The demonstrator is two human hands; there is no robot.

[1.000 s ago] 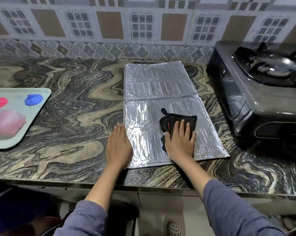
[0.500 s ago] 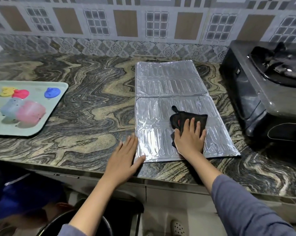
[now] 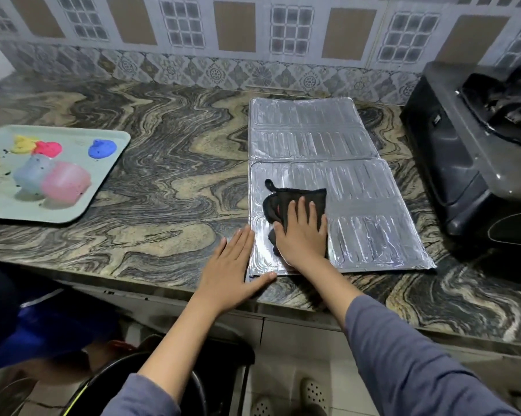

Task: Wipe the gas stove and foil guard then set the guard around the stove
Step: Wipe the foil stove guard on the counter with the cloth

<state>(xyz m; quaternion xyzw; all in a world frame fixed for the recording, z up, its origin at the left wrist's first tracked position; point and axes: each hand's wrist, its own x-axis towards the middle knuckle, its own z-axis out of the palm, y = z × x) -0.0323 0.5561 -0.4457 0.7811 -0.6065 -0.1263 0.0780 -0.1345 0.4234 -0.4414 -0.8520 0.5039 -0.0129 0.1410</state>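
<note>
A silver foil guard [image 3: 358, 211] lies flat on the marble counter, folded into panels. My right hand [image 3: 302, 235] presses flat on a black cloth [image 3: 283, 199] over the guard's near left panel. My left hand [image 3: 232, 265] rests flat with fingers spread on the counter at the guard's near left corner, thumb against its front edge. The dark gas stove [image 3: 475, 163] stands at the right, apart from the guard, with its black burner grate [image 3: 505, 109] on top.
A pale green tray [image 3: 103, 181] at the left holds pink and blue cups and coloured lumps. A tiled wall [image 3: 253, 49] runs behind the counter. The counter edge [image 3: 163, 295] is close to me, with a dark round bin and my sandalled feet below.
My left hand slid back from the guard's left edge to its near left corner. My right hand with the cloth shifted slightly left on the foil. The view panned left.
</note>
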